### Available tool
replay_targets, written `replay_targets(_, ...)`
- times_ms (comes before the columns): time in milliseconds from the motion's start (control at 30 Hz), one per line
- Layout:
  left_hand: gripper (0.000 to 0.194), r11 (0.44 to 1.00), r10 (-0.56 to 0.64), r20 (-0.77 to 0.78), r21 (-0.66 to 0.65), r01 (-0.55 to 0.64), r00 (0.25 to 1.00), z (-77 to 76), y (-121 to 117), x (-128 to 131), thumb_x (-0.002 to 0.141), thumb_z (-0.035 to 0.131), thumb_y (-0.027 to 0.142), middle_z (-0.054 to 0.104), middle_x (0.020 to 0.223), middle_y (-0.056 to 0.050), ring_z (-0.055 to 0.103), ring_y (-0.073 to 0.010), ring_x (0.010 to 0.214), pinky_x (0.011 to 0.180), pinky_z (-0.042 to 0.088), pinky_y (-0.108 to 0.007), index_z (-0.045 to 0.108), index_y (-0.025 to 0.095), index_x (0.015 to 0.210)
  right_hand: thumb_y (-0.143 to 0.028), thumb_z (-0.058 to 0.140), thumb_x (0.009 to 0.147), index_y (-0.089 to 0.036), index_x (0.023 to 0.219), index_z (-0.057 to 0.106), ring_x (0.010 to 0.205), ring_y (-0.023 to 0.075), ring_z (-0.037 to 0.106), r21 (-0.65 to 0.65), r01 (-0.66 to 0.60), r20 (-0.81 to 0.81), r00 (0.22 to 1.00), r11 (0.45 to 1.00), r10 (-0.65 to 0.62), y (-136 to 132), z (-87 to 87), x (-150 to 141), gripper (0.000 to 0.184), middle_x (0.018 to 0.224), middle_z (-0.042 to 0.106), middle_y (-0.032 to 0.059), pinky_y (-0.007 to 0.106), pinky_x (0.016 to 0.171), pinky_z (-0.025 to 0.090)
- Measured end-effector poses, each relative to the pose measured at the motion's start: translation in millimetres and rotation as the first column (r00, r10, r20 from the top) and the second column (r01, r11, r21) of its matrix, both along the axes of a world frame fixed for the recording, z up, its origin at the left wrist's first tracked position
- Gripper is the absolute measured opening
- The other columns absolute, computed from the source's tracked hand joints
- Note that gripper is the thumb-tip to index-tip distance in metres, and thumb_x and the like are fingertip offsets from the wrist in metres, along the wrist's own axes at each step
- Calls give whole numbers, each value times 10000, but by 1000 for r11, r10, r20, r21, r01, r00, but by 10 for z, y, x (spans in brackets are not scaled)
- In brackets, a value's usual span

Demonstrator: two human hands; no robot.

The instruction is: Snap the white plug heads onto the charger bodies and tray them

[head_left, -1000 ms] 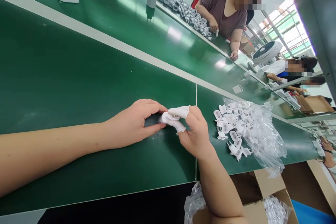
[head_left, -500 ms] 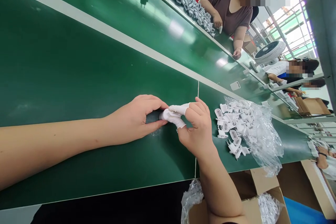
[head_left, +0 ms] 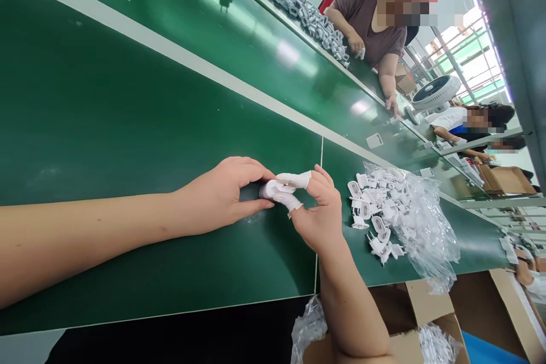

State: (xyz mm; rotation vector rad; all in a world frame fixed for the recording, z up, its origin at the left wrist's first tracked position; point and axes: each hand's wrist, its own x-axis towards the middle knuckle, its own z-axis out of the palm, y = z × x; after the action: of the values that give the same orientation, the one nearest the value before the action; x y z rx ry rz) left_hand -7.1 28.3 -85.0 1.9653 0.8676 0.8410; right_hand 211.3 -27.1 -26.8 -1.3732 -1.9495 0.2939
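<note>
Above the green bench my left hand (head_left: 236,185) pinches a small white plug charger (head_left: 268,189) between thumb and fingertips. From the other side my right hand (head_left: 319,200) closes on the same white piece with its thumb and index finger, both wrapped in white tape. The taped fingers cover much of the piece, so its exact shape is hidden. Right of my right hand lies a pile of white plug parts (head_left: 370,202), several showing metal pins, partly under a clear plastic bag (head_left: 426,227).
A pale strip (head_left: 187,65) runs across the bench (head_left: 106,114). Cardboard boxes (head_left: 430,302) stand below its front edge. Opposite, a person in a brown shirt (head_left: 386,45) sits by a heap of grey-white plug parts (head_left: 307,14). A fan (head_left: 435,91) stands beyond them.
My hands stay together on the white piece, with only a slight shift of the fingers. Across the bench, the person's hand has reached lower, toward a small white item. The view has shifted slightly.
</note>
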Motion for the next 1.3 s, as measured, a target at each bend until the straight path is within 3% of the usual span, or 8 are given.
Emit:
replay_targets(167,449,999,-45,26,-10,45,999,105,49,4,1002,644,679,855,1159,-49,750,-339,1175,1146,588,-513,869,306,1107,-234,781,1001,-346,1092,855,898,210,769,-26,-47,-158,987,999,42,14,-46,-60,161,985,838,2,576,1285,520)
replay_targets(433,374,997,-52,32,-57,54,998,149,25,-14,972,681,579,857,1182,-43,747,-334,1206,1088,610,-481,874,302,1133,-224,776,984,-395,1068,855,716,182,712,140,-69,94,994,988,56,68,23,-8,207,838,791,-48,667,1396,383)
replay_targets(667,351,997,-81,53,-3,81,995,100,33,-5,1012,700,526,855,1206,-37,755,-311,1195,1141,585,-468,860,316,1243,-281,830,969,-385,1061,860,774,184,740,58,-11,-3,1000,998,11,48,-69,-11,142,877,813,-47,708,1417,293)
replay_targets(733,347,997,-68,55,-19,69,996,86,30,1,998,704,551,861,1170,-37,765,-316,1158,1098,604,-466,874,315,1188,-353,874,955,-374,1196,845,881,204,779,-35,1,-108,994,999,-5,53,-122,3,244,969,843,-24,690,1403,340)
replay_targets(867,365,999,21,149,40,-27,989,79,0,-34,1019,708,581,868,1166,-24,784,-300,1089,1023,624,-438,865,313,1211,-523,980,844,-308,1421,744,1236,286,776,-115,-52,-303,953,992,15,97,-139,43,659,1379,805,105,539,1207,605)
replay_targets(1033,263,926,87,152,352,-136,984,240,-42,-124,1090,656,417,883,1212,-23,775,-303,1251,1180,536,-480,864,315,1214,-363,887,958,-320,1143,808,1092,266,816,88,-93,-263,958,992,114,76,-29,38,205,1160,857,60,466,996,686)
replay_targets(1167,278,907,119,85,397,-143,989,358,-63,-149,1078,623,430,884,1235,-8,789,-316,1238,1232,484,-556,862,347,1192,-351,838,981,-335,1152,812,1053,285,827,173,-70,-204,973,982,105,27,-13,27,174,1154,872,66,495,943,690)
replay_targets(1300,267,884,134,89,439,-160,987,310,-68,-140,1089,622,409,881,1242,9,796,-307,1208,1242,461,-557,853,368,1217,-385,823,990,-337,1150,815,1029,285,827,189,-59,-169,981,980,91,27,-24,31,168,1139,876,69,492,921,689)
